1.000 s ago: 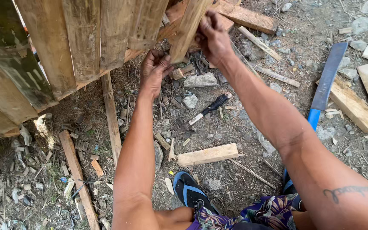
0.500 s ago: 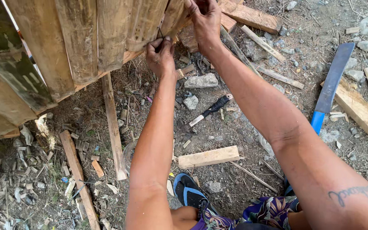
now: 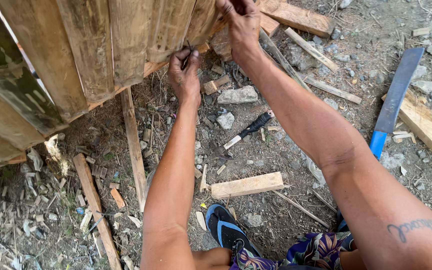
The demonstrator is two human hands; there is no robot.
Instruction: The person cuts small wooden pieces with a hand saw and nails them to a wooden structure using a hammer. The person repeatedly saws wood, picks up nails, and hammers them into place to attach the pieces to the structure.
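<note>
Fence panel (image 3: 101,50) made of rough upright wooden slats is the thing being worked on, and it fills the upper left, leaning over the dirt. The slats look weathered, uneven in width, some greenish, and they sit on an orange-ish cross rail (image 3: 151,67) running along their lower ends. Most slats look already fixed side by side, so I'd guess the panel is well along, with the work now at its right-hand end.

Just right of the panel's lower edge, the left hand (image 3: 185,75) is pinched shut on something thin and dark, a nail or bit of wire, can't tell which, held against the rail. Further right, the right hand (image 3: 241,22) is closed around the end slat near the top edge of the view.

Below the panel, on the ground, a dark-handled hammer (image 3: 243,132) lies untouched, with a short pale wood offcut (image 3: 247,185) nearer the person's blue sandal (image 3: 226,230). Well right of the panel lies a blue-handled machete (image 3: 391,105) beside more planks.
</note>
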